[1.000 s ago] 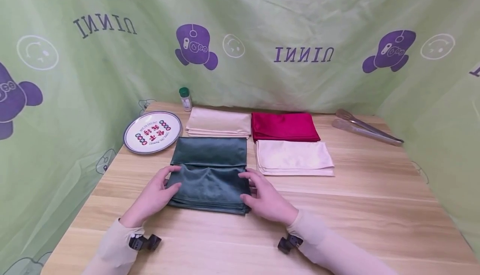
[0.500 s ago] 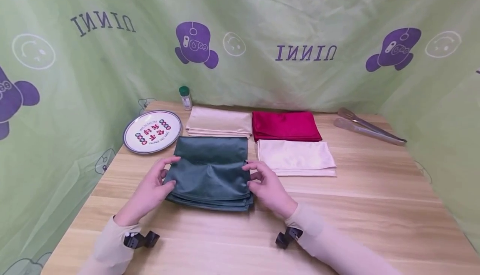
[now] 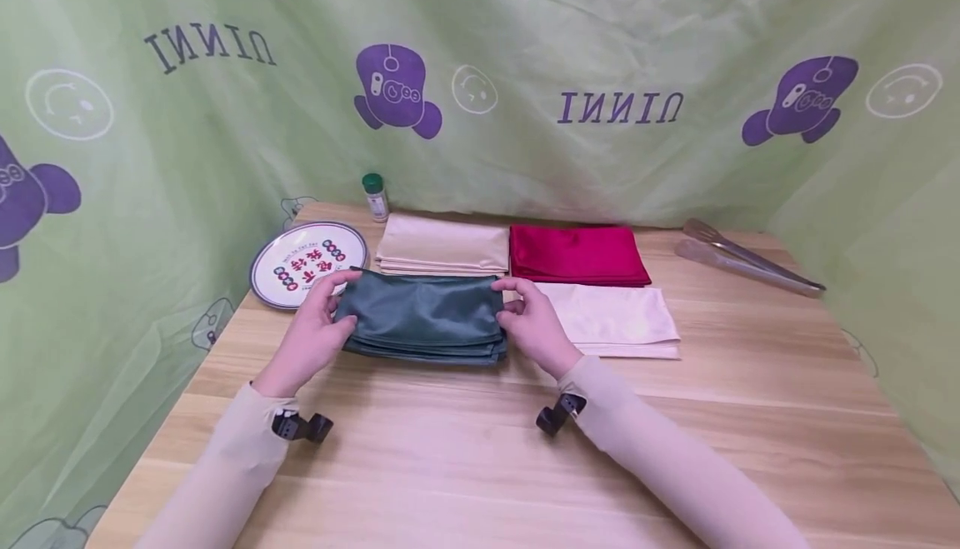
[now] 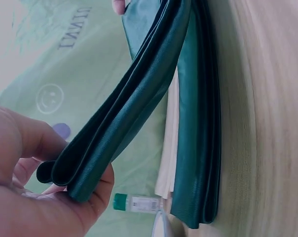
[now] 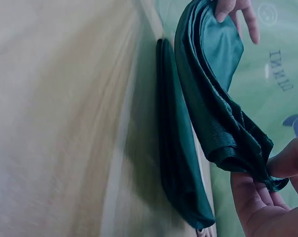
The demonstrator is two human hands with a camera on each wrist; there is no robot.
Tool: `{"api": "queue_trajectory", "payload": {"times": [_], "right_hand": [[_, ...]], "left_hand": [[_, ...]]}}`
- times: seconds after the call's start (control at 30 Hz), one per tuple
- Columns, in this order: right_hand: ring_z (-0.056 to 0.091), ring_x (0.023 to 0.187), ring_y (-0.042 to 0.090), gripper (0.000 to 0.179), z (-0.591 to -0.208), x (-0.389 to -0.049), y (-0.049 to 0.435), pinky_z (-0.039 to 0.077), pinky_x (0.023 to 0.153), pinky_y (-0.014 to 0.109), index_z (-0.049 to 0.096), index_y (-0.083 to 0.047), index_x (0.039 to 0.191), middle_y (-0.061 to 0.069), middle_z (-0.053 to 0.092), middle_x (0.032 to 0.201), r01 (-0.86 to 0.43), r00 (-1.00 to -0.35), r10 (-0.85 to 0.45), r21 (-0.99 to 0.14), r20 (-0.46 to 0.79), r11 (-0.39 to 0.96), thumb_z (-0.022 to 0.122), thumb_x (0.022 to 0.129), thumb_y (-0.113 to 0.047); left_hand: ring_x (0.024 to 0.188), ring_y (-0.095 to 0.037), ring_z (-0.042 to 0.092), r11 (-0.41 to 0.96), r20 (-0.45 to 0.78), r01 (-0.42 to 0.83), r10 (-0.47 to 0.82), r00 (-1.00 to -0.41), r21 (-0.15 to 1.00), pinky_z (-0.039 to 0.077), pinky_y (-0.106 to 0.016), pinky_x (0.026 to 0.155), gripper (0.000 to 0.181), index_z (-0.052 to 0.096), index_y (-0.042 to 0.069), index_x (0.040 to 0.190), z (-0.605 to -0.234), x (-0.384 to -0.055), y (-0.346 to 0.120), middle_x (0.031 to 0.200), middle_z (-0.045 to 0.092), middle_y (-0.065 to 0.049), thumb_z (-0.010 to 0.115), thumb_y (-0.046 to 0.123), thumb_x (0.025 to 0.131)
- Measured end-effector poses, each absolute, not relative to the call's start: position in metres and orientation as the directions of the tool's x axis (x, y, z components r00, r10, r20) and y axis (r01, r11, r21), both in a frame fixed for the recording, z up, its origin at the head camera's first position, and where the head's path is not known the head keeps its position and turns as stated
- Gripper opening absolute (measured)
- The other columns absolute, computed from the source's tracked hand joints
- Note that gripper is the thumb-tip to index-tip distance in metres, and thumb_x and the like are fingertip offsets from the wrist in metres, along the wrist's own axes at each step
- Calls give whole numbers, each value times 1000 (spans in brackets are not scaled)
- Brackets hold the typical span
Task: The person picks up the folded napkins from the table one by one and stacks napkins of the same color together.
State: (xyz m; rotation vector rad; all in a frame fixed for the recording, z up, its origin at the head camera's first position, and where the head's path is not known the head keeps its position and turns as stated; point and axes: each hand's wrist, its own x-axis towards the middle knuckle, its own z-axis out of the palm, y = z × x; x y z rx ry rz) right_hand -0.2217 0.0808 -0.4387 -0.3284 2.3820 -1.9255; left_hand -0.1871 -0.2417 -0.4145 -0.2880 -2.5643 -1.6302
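Observation:
Between my two hands hangs a folded dark green satin cloth (image 3: 423,311), several layers thick and sagging in the middle. My left hand (image 3: 313,336) pinches its left end, thumb below and fingers behind. The right end is pinched by my right hand (image 3: 542,328). Both wrist views show a second folded green cloth (image 4: 188,163) lying flat on the table under the raised one, with a gap between them. In the head view the raised cloth hides that lower one.
Behind lie a beige folded cloth (image 3: 446,242) and a red one (image 3: 577,254); a pale pink one (image 3: 618,314) is right. A plate (image 3: 273,253) stands left, near a green-capped bottle (image 3: 376,197). Metal tongs (image 3: 753,262) lie far right on the wooden table (image 3: 450,457).
Both hands have lifted the front green cloth off the table and carried it away from me, over the other green cloth. The surrounding things stay put.

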Motion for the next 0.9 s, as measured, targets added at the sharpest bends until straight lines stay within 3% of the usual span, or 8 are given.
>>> {"api": "queue_trajectory", "payload": {"times": [0.17,0.43,0.57,0.8,0.9], "right_hand": [[61,82,21,41,-444,-240,75,44,58,25,60,-9,123,17,62,104,-98,-985,-166,-960,55,261,58,86,8],[60,86,20,47,-453,-254,69,47,67,26,61,-7,124,14,55,119,-65,-993,-112,-955,34,289,55,82,11],[59,85,19,49,-455,-260,69,46,70,26,62,-6,124,14,57,112,-61,-995,-95,-953,34,296,54,79,11],[56,80,16,50,-463,-268,72,44,73,26,64,-6,124,8,57,90,-53,-996,-90,-945,25,323,55,77,10],[58,84,15,51,-464,-269,73,45,74,25,63,-6,125,8,60,92,-56,-995,-96,-939,25,338,55,78,9]], "left_hand": [[101,-29,54,432,161,174,66,-985,885,48,-25,63,62,43,11,142,-421,-208,-244,138,35,-15,51,-13,86],[96,-30,57,500,189,180,33,-981,847,46,-22,68,62,45,7,141,-435,-229,-244,130,39,-19,53,-13,84],[96,-34,58,498,180,174,38,-983,850,46,-22,69,63,44,2,141,-430,-231,-238,130,38,-24,52,-16,82],[105,-38,49,584,142,146,53,-988,799,42,-49,90,62,45,4,141,-448,-244,-246,139,35,-23,54,-13,82],[115,-44,44,639,198,195,67,-978,744,36,-56,99,57,50,1,134,-450,-242,-244,140,35,-26,56,-12,80]]}}
